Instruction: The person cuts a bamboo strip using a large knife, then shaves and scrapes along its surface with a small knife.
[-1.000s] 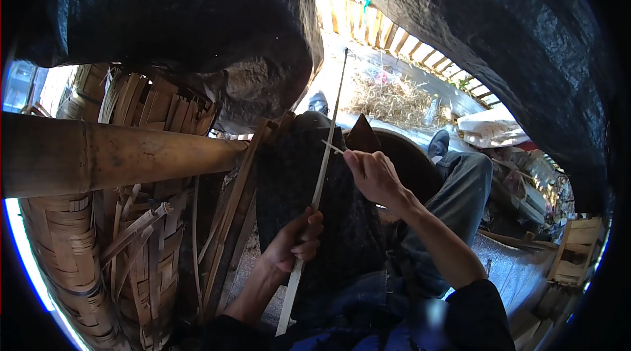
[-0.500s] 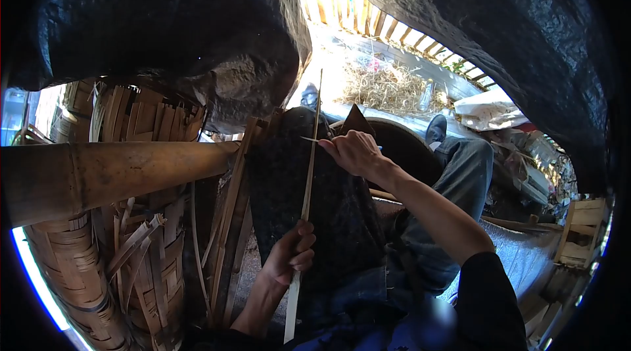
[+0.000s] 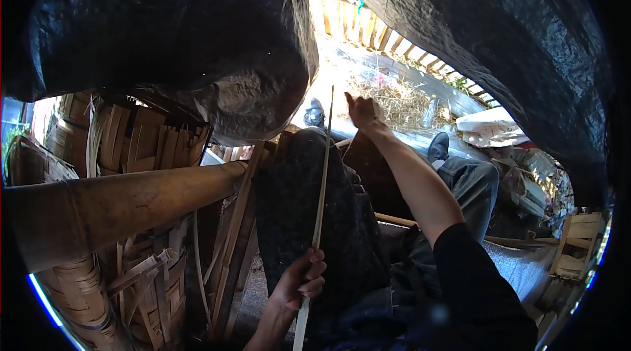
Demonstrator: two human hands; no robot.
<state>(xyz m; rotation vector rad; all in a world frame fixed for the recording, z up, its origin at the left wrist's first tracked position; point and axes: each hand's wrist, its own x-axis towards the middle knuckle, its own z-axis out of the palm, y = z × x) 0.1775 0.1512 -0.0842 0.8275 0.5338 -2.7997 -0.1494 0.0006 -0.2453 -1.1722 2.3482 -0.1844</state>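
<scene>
A long, thin bamboo strip [image 3: 322, 200] runs up from my lap, over the dark trouser leg, to a narrow tip. Around its lower part my left hand [image 3: 301, 280] is closed, and the wider pale end sticks out below the fist. My right hand [image 3: 363, 113] is stretched far forward, to the right of the strip's tip and apart from it. Its fingers are curled closed; whatever they hold, if anything, I cannot make out. Below that wrist lies a dark brown surface [image 3: 374, 167] between my legs.
A thick bamboo pole [image 3: 151, 203] juts in from the left, above woven bamboo baskets [image 3: 79, 292] and split strips [image 3: 230, 239]. Dark plastic sheeting [image 3: 164, 29] hangs overhead. Ahead lie straw [image 3: 394, 98] and a clear bottle [image 3: 429, 112], with a slatted fence [image 3: 368, 25] behind.
My right hand has moved forward, away from me, leaving the middle of the strip, where a thin pale piece crossed it. My left hand keeps its hold. The view has shifted slightly.
</scene>
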